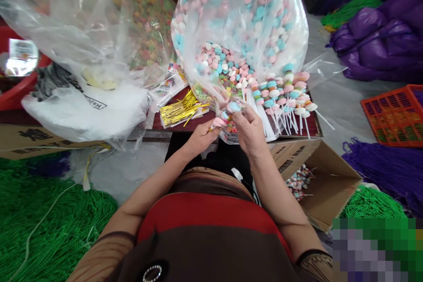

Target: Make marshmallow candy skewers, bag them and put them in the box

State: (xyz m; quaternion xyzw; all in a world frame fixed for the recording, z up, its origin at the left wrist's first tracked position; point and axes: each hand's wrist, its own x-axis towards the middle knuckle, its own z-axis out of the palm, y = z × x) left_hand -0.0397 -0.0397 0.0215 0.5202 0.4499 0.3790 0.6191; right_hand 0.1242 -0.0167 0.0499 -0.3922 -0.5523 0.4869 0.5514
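My left hand (202, 137) is closed on a short candy skewer, with a pink candy (218, 122) showing at its fingertips. The stick itself is mostly hidden by the fingers. Close beside it, my right hand (248, 128) pinches a pale blue candy (234, 106) between thumb and fingers. Both hands are over the table's front edge, before a big clear bag (238, 13) of pink, blue and white candies. Finished-looking candy skewers (287, 92) lie to the right of my right hand, next to bare white sticks (267, 125). Gold twist ties (181, 109) lie left of my hands.
Another clear bag (150, 22) holds small colourful ring candies. White plastic bags (89, 110) lie at the left of the table, near a red basin (29, 83). Below right, an open cardboard box (325, 180) contains wrapped skewers. An orange crate (393, 114) and green strands (59, 216) are on the floor.
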